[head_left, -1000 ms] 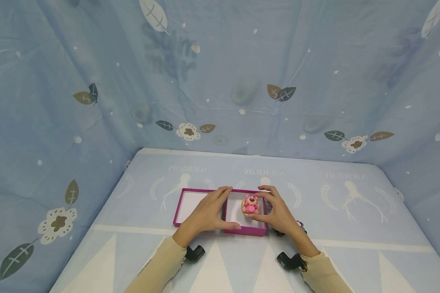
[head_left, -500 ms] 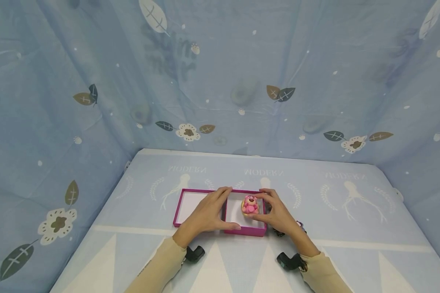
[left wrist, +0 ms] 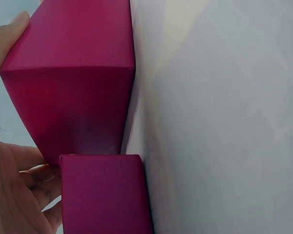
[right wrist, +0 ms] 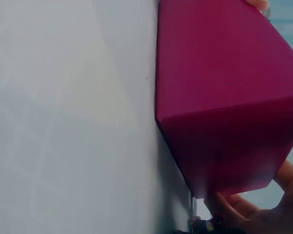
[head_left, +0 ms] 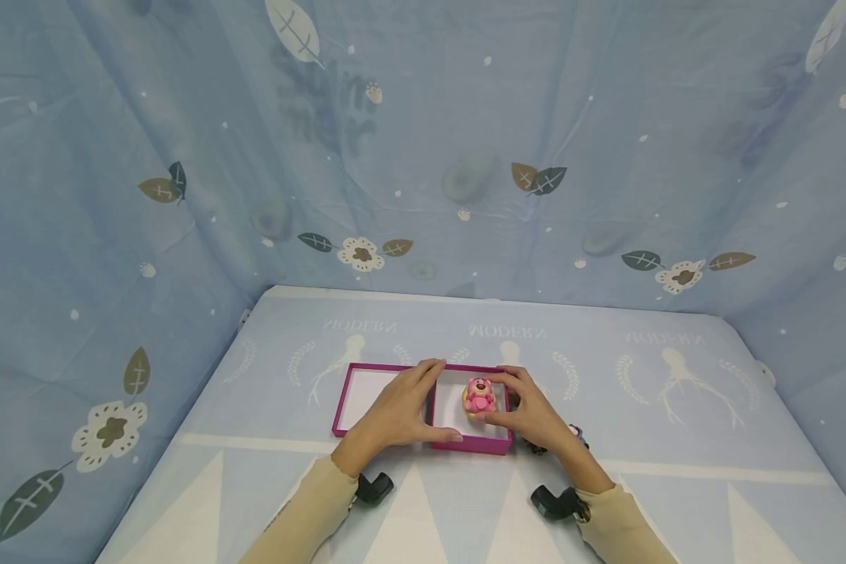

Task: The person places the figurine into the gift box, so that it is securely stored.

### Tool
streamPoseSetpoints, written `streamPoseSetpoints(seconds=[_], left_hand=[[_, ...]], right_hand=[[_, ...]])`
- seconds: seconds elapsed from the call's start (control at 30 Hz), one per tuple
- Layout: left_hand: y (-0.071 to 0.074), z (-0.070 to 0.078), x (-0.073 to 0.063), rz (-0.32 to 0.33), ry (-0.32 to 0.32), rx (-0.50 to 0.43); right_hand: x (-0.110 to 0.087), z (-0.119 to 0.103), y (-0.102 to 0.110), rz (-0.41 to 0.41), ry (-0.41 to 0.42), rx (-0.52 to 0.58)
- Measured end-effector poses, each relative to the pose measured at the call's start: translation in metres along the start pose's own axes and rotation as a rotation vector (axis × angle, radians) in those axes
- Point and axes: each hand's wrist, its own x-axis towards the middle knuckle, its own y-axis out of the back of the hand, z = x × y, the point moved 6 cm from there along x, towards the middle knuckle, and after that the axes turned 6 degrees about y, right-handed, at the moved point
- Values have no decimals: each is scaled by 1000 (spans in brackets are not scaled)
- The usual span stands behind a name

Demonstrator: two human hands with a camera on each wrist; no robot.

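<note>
An open magenta box (head_left: 471, 445) with a white inside stands at mid-table. In it sits a pink bear figurine (head_left: 479, 396) with yellow at its edge. My right hand (head_left: 536, 411) reaches over the box's right wall, thumb and index finger at the near and far sides of the bear, pinching it. My left hand (head_left: 398, 407) spans the box's left side and grips it, thumb at the near rim, fingers toward the far rim. In the left wrist view the box (left wrist: 83, 107) lies within that hand's span. Behind the box corner (right wrist: 229, 151), the right hand's other fingers show in the right wrist view.
A shallow magenta lid (head_left: 366, 392), white inside, lies left of the box, partly under the left hand in the head view. Small dark items with a purple piece (head_left: 578, 432) lie right of the box, partly hidden by the right arm. Patterned cloth (head_left: 423, 157) hangs behind the table.
The bear figurine has shifted slightly left inside the box, with the right thumb and index finger beside it. The left hand, box and lid stay in place.
</note>
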Motion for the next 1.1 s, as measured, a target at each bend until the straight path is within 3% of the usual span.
streamPoseSetpoints(seconds=[1.1], left_hand=[[-1, 0, 0, 3, -5, -10]], right_hand=[[0, 1, -1, -8, -110, -61]])
